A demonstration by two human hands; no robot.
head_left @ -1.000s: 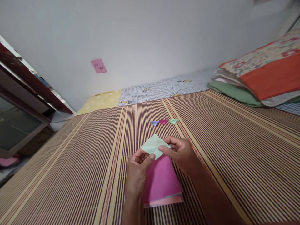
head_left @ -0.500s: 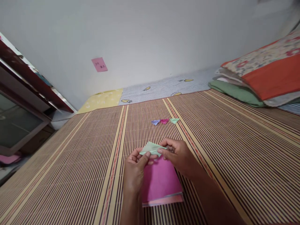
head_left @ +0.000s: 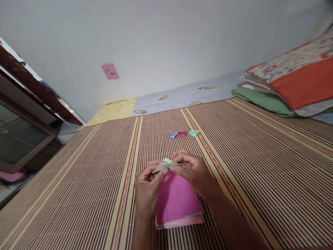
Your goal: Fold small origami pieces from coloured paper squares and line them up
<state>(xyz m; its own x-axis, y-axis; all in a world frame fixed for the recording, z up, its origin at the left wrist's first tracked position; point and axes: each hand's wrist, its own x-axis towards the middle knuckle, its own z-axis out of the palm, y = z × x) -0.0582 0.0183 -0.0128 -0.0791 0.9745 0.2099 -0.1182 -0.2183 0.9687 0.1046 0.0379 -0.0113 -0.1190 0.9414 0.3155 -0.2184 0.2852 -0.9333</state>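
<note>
A small light-green folded paper (head_left: 166,166) is pinched between both hands above a stack of coloured paper. My left hand (head_left: 149,178) grips its left end, thumb in front and fingers behind. From the right, my right hand (head_left: 191,170) holds the other end with thumb and fingers closed together. Part of the paper's far side is hidden by the fingers. Under the hands lies the stack of coloured paper (head_left: 179,201), magenta on top with pink and pale edges at the front. Beyond sit a blue-purple folded paper (head_left: 172,135), a magenta one (head_left: 182,133) and a green one (head_left: 194,133) in a row.
A striped bamboo mat (head_left: 104,180) covers the bed. Stacked pillows (head_left: 291,86) and a green folded cloth (head_left: 262,100) lie at the right. A pink note (head_left: 110,71) is on the wall (head_left: 166,41). A glass-fronted cabinet (head_left: 20,132) stands at the left.
The green paper has tilted and been bent, its broad face now narrower to the view with a flap standing up behind. My right hand has shifted slightly left, closer to my left.
</note>
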